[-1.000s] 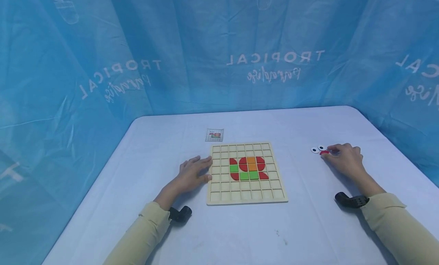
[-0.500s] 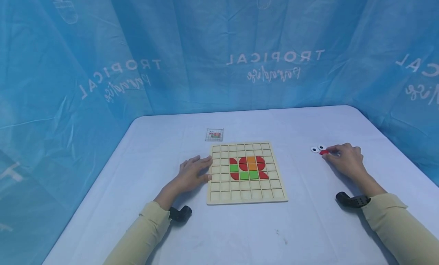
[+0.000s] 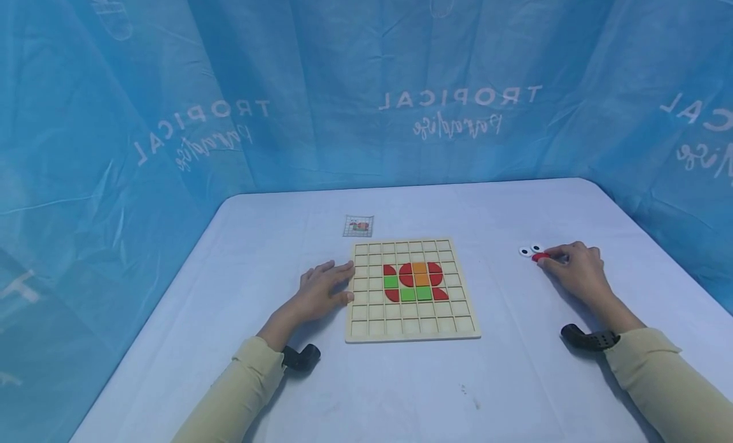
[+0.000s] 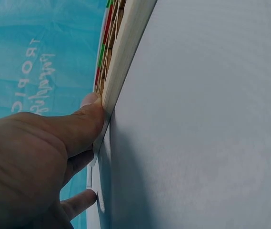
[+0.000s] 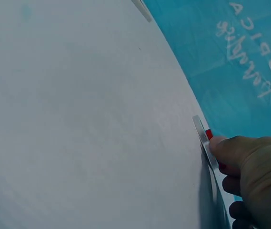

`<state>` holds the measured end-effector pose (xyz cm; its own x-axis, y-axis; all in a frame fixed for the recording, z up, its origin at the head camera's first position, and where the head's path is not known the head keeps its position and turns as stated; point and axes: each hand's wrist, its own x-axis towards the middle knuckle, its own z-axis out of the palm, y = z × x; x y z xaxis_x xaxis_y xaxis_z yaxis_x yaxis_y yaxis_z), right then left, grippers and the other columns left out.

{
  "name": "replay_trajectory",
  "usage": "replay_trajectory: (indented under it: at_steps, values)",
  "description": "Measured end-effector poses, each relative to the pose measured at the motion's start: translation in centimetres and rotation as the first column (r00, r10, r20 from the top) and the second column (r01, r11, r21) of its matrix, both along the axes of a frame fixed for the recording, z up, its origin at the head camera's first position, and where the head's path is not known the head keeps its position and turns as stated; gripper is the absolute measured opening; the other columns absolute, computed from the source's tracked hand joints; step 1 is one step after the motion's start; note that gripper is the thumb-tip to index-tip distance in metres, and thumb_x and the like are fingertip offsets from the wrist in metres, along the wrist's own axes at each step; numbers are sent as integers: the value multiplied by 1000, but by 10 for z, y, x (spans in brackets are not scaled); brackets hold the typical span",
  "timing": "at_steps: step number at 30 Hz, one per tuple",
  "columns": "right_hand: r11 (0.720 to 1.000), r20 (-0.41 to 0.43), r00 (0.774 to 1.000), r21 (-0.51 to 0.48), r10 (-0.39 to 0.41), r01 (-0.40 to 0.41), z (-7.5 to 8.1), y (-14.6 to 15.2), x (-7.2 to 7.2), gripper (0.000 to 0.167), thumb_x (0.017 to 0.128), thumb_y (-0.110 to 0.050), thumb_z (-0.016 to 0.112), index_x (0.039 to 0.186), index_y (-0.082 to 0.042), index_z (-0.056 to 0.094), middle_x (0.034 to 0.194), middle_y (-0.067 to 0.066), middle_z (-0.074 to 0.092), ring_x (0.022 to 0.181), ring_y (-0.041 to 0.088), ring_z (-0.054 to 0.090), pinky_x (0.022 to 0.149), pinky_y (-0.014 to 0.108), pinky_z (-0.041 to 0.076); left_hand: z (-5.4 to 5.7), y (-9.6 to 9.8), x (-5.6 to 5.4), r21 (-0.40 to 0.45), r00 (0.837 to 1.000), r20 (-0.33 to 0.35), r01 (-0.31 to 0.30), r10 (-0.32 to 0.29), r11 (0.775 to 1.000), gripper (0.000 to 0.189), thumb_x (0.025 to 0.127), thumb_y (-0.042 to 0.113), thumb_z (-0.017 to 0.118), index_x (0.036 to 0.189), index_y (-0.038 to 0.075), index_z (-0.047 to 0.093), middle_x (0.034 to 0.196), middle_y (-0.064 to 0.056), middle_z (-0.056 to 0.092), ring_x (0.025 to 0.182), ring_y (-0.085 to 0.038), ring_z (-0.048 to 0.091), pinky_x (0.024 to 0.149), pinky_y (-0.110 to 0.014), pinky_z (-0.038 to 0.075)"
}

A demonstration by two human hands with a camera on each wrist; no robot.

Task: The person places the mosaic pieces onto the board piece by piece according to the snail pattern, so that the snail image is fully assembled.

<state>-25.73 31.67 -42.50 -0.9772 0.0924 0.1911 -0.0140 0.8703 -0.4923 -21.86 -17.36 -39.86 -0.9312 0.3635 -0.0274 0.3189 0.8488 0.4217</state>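
My left hand (image 3: 322, 293) rests at the left edge of a wooden grid board (image 3: 409, 328), thumb and fingertips touching its border. In the left wrist view, the thumb of the left hand (image 4: 45, 143) lies against the edge of the board (image 4: 125, 52). Set in the board's squares are red, orange and green tiles (image 3: 422, 293). Off to the right, my right hand (image 3: 578, 270) pinches a small red piece (image 3: 539, 256) between thumb and index finger. Two white eye pieces (image 3: 525, 251) with dark pupils lie just left of those fingertips. In the right wrist view, the thumb partly hides the red piece (image 5: 209, 134).
A small picture card (image 3: 358, 226) showing a similar coloured pattern lies behind the board. White cloth covers the table (image 3: 412, 392). A blue printed curtain (image 3: 366, 61) hangs behind it and at both sides. Black wrist cameras (image 3: 586, 338) sit on both wrists.
The red piece has shifted very slightly left, nearer the eye pieces, in the right hand's pinch. The left hand and the board have stayed in place.
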Motion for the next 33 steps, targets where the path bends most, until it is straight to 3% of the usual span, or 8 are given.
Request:
replay_trajectory:
  at_steps: [11,24,33]
  values:
    - [991,-119,987,-59,113,-120,18,-58,11,31,86,-17,68,109,3,66,108,22,55,102,37,42,68,35,36,0,0,0,5,1000,-2,2,-2,1000,58,92,33,59,143,13,41,153,-2,35,144,-37,21,113,-65,9]
    - [960,-73,969,-139,234,-242,25,-159,10,31,83,-24,72,108,-5,70,107,13,59,105,28,44,79,38,41,-1,2,1,-6,1000,0,-17,17,1000,58,91,34,60,142,15,43,153,0,36,145,-36,21,114,-64,10]
    - [916,-118,929,-160,352,-367,28,-213,4,28,83,-25,73,105,-9,72,100,9,61,97,24,45,71,30,41,-1,2,0,0,1000,-3,-11,11,1000,57,91,34,60,142,14,43,153,0,36,145,-36,21,114,-64,10]
